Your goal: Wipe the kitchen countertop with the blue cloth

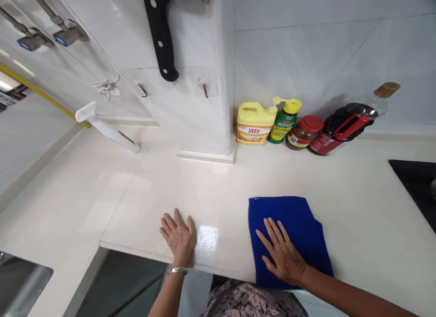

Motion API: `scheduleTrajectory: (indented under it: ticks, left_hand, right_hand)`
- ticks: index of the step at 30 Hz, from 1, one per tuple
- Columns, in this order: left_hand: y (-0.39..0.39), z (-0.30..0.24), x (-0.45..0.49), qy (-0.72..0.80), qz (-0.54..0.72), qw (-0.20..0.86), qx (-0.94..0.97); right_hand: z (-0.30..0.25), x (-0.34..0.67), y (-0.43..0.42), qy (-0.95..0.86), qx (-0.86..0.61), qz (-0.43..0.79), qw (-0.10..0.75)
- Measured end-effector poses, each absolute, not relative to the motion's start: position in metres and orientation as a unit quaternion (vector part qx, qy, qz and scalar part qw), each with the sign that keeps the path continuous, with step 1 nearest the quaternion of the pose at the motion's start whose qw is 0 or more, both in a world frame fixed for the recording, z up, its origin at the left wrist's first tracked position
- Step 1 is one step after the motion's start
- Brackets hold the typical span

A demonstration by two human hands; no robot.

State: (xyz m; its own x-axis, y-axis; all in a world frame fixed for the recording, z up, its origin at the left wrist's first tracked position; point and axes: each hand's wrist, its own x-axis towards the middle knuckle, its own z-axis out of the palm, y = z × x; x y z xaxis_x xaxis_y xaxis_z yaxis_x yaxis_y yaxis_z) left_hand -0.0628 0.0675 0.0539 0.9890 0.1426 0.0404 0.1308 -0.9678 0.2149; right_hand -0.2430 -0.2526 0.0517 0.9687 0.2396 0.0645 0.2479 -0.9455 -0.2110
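A blue cloth lies spread flat on the pale countertop, its near edge close to the counter's front. My right hand rests on top of the cloth, palm down with fingers stretched out. To the left, my left hand is laid on the bare counter by the front edge, fingers spread and holding nothing. A silver bracelet circles the left wrist.
Against the back wall stand a yellow detergent jug, a green bottle, a red-lidded jar and a dark bottle. A pillar juts out, a black-handled knife above. Left are a white-handled tool and a sink; right, a black cooktop.
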Motion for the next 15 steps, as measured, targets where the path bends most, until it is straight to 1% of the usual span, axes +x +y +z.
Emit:
scheduleTrajectory:
  ticks: [4, 10, 15]
  left_hand:
    - [0.066, 0.053, -0.064, 0.072, 0.029, 0.110, 0.991]
    - [0.066, 0.049, -0.066, 0.069, 0.059, 0.099, 0.991]
    - [0.070, 0.047, -0.065, 0.070, 0.066, 0.102, 0.990]
  right_hand:
    - [0.050, -0.207, -0.205, -0.166, -0.974, 0.005, 0.152]
    - [0.047, -0.153, -0.124, -0.245, -0.938, 0.051, 0.241]
    - [0.056, -0.112, -0.079, -0.251, -0.924, 0.081, 0.276]
